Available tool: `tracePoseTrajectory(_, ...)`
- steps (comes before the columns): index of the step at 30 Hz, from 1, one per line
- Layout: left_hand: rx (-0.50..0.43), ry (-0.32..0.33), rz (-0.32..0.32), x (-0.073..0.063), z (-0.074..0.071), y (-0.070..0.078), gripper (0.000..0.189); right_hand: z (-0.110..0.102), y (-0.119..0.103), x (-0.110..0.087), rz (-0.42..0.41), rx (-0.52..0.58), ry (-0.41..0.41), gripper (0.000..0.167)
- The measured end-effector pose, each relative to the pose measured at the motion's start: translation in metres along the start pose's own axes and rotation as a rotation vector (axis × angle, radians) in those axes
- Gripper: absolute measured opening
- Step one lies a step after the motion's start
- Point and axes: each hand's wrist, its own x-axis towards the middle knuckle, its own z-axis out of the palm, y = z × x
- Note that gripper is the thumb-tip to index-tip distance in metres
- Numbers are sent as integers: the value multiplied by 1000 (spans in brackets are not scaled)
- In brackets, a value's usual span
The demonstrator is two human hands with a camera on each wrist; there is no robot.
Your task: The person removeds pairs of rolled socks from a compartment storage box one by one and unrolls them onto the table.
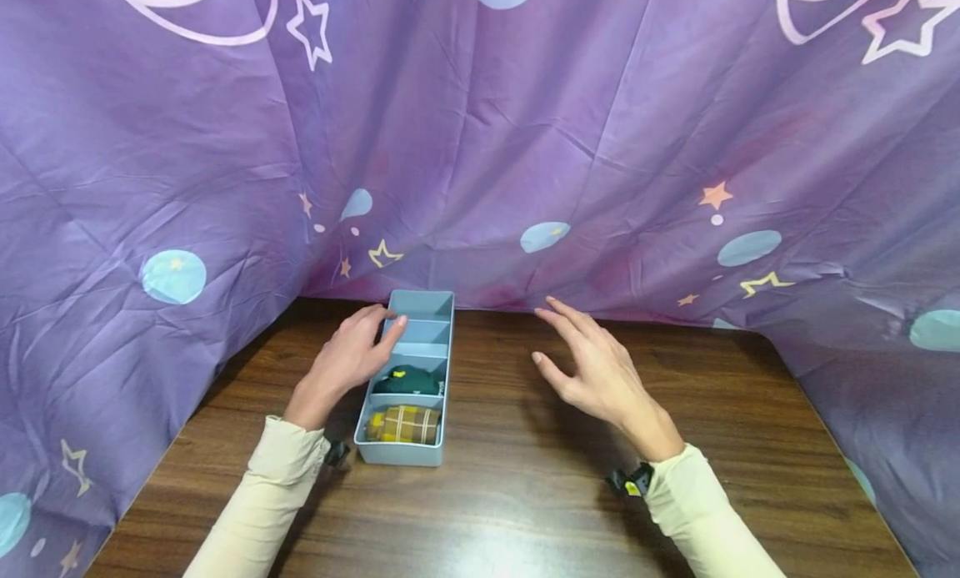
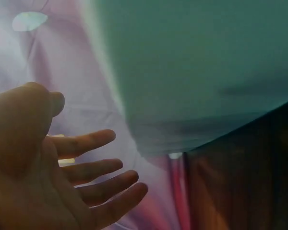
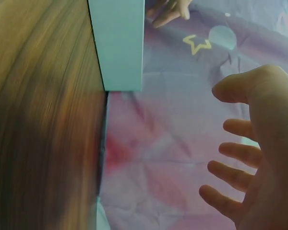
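A pale blue divided storage box (image 1: 401,454) stands lengthwise on the table, left of centre. Its nearest compartment holds a rolled piece of yellow-and-brown plaid cloth (image 1: 412,425). Behind a divider lies a dark green bundle of cloth (image 1: 408,381) with a small yellow mark. The farther compartments show bare bottoms. My left hand (image 1: 347,354) hovers at the box's left side, thumb and fingertips overlapping its far half in the head view; the left wrist view shows its fingers spread and holding nothing. Right of the box, my right hand (image 1: 600,374) is raised over the table with fingers extended and nothing in it.
The dark wood table (image 1: 510,486) reaches back to a purple curtain (image 1: 480,161) printed with stars and moons, which hangs behind and along both sides. Dark straps with small devices (image 1: 633,480) sit at the wrists.
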Motion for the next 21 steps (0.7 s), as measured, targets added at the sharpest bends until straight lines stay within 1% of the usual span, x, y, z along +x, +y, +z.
tracePoseTrajectory(7,-20,13,19,-1,10,-11,48,3,-14,-1,-30,18,-6,62)
tracePoseTrajectory(12,-15,80,76,-3,17,-19,30,8,-23,-2,-67,38,-10,62)
tracePoseTrajectory(14,-15,108,88,-4,18,-21,26,10,-26,-2,-72,45,-18,61)
tracePoseTrajectory(17,-32,118,72,-6,19,-26,27,11,-32,-2,-73,57,-32,60)
tracePoseTrajectory(21,-61,110,21,-7,21,-29,27,15,-38,0,-81,68,-46,58)
